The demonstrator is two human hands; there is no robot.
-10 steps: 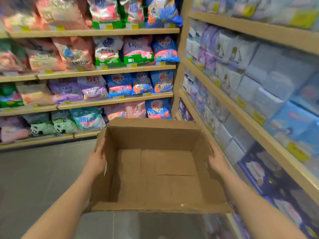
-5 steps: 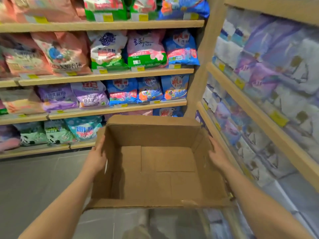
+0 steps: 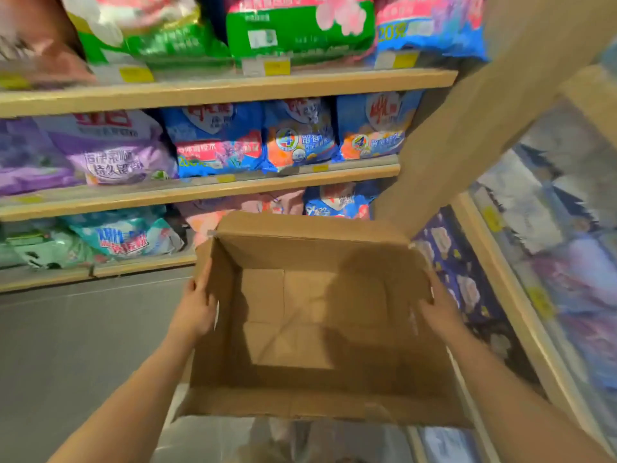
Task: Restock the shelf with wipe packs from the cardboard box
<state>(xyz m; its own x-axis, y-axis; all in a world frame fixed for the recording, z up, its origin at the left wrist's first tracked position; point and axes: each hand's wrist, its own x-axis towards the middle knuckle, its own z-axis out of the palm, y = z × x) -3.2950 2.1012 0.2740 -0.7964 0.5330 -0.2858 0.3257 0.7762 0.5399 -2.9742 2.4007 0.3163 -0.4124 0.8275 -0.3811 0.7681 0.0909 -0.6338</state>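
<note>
**Count of things in view**

One cardboard box (image 3: pixel 310 329) is showing, with nothing lying inside it. Two hands are showing: one left hand (image 3: pixel 195 312) and one right hand (image 3: pixel 437 312). Three blue bags (image 3: pixel 297 135) are sitting side by side on the middle shelf board (image 3: pixel 200 192). The blurred packs on the right-hand shelving (image 3: pixel 521 315) are proving uncountable.

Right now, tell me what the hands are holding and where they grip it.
Both hands hold the empty cardboard box by its side walls: the left hand on the left wall near the top edge, the right hand on the right wall.
</note>
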